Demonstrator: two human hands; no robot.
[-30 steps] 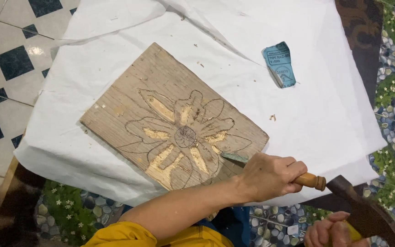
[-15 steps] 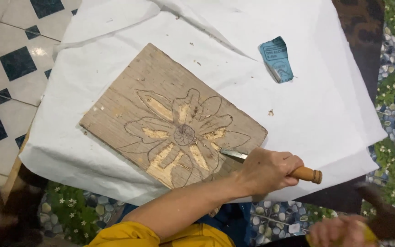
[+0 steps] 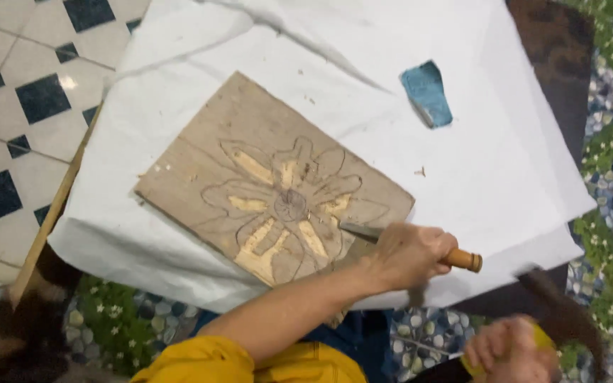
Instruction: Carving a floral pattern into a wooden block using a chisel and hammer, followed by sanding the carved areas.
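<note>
Yellow sleeve (image 3: 200,358), bare forearm

a small table (image 3: 548,64) with a dark brown top is carrying everything, its bare wood showing along the far right edge and at the near right corner. a white cloth (image 3: 477,184) is covering most of it, hanging over the left and near edges in folds. 1 wooden board (image 3: 200,163) with a carved flower outline is lying on the cloth, turned at an angle, toward the near left side. 1 blue scrap (image 3: 427,92) is lying on the cloth near the far right edge, well apart from the board.
</note>
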